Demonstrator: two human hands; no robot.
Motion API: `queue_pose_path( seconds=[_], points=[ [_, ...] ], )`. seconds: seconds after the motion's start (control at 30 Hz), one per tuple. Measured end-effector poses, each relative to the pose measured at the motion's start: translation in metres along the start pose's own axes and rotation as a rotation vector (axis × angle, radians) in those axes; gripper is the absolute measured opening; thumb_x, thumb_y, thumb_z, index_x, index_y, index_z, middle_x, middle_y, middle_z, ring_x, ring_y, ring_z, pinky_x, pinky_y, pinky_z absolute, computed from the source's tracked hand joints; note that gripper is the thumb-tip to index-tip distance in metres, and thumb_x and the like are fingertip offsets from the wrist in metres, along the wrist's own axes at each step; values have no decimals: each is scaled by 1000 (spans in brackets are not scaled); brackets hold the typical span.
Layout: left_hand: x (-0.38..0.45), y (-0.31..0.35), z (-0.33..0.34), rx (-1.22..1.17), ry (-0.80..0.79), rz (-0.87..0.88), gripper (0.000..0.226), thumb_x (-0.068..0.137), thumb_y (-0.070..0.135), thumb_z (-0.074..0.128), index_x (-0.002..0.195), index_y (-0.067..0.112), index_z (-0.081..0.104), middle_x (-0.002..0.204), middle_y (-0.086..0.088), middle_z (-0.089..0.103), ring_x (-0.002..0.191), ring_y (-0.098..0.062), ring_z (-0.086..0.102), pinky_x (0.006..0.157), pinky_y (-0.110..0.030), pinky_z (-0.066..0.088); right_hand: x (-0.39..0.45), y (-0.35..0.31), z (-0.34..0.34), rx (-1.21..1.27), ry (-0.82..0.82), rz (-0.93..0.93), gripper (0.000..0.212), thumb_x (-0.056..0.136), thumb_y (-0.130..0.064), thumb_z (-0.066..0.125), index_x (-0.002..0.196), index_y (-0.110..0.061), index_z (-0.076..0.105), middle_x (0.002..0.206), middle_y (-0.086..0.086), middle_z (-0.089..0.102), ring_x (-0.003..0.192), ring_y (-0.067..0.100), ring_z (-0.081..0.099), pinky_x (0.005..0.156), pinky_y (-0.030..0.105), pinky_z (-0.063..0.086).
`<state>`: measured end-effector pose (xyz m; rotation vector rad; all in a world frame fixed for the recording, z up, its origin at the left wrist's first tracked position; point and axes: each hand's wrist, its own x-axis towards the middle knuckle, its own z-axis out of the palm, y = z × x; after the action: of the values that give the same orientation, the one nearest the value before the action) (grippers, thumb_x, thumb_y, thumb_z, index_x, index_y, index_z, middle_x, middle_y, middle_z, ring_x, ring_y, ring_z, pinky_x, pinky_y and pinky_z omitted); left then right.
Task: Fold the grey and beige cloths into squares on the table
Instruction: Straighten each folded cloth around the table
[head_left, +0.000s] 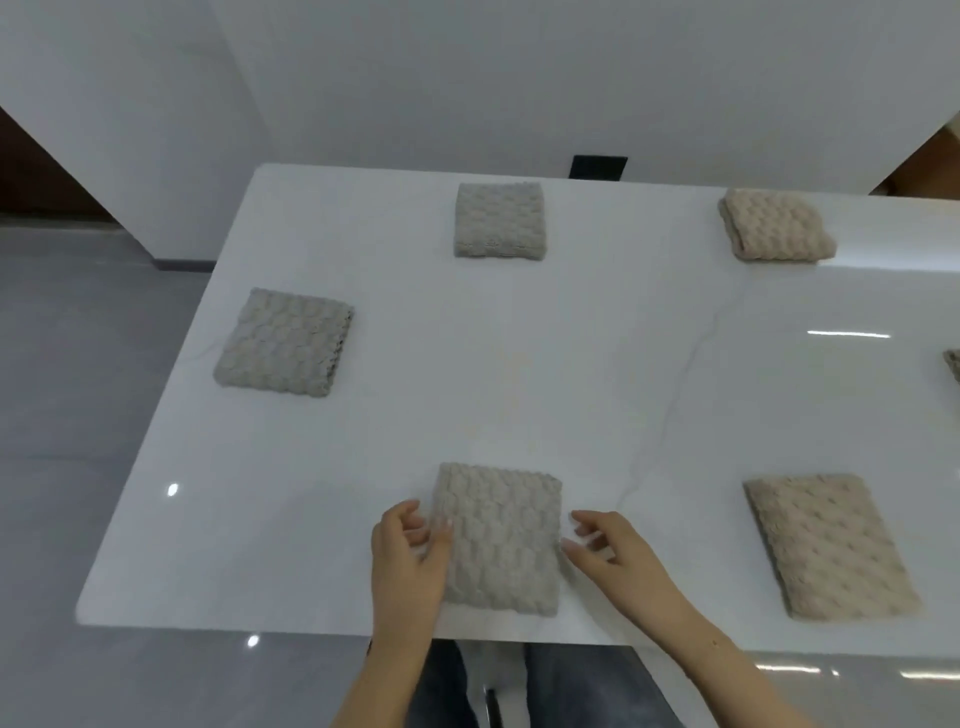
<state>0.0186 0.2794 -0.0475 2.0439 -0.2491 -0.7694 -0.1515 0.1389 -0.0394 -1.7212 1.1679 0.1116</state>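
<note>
Flanking the folded grey cloth (501, 540) at the white table (597, 374) near edge, the left hand (410, 551) rests loosely open on its side and the right hand (605, 545) hovers open, empty; squaring its edges likely comes next.

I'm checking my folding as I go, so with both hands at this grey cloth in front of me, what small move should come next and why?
Probably lift both hands away. The grey cloth already lies folded in a neat rectangle near the table edge, the left hand touching its left side and the right hand beside its right edge, fingers relaxed. Every other cloth in view looks folded too.
</note>
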Motion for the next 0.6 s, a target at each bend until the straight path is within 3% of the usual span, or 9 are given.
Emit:
queue_pose_path(
  seconds=[0.1, 0.2, 0.43, 0.6],
  points=[
    [-9, -1, -1, -39, -81, -122, 21, 91, 28, 61, 109, 25, 51, 111, 4, 57, 100, -9, 56, 78, -16, 43, -10, -9, 9, 51, -52, 102, 25, 87, -31, 65, 109, -28, 53, 102, -5, 55, 88, 5, 54, 69, 9, 40],
    [-7, -2, -3, 1, -109, -158, 18, 91, 26, 62, 106, 23, 54, 108, 2, 61, 96, -9, 57, 73, -12, 42, -8, -16, 19, 127, -1, 124, 16, 83, -27, 68, 95, -30, 57, 94, -1, 58, 82, 12, 55, 67, 13, 41],
    [12, 13, 0, 43, -101, -153, 25, 88, 28, 66, 109, 22, 53, 94, 5, 60, 83, -3, 56, 63, -10, 39, 20, -22, 9, 401, 136, 260, 18, 86, -22, 67, 92, -6, 63, 85, 1, 62, 77, 12, 55, 66, 18, 42],
    [34, 22, 5, 56, -86, -103, 23, 87, 26, 67, 106, 20, 56, 94, 4, 61, 88, -11, 57, 72, -15, 42, 33, -26, 5, 433, 149, 217, 16, 85, -19, 69, 97, -11, 62, 79, -1, 58, 71, 10, 54, 64, 15, 42]
  ],
)
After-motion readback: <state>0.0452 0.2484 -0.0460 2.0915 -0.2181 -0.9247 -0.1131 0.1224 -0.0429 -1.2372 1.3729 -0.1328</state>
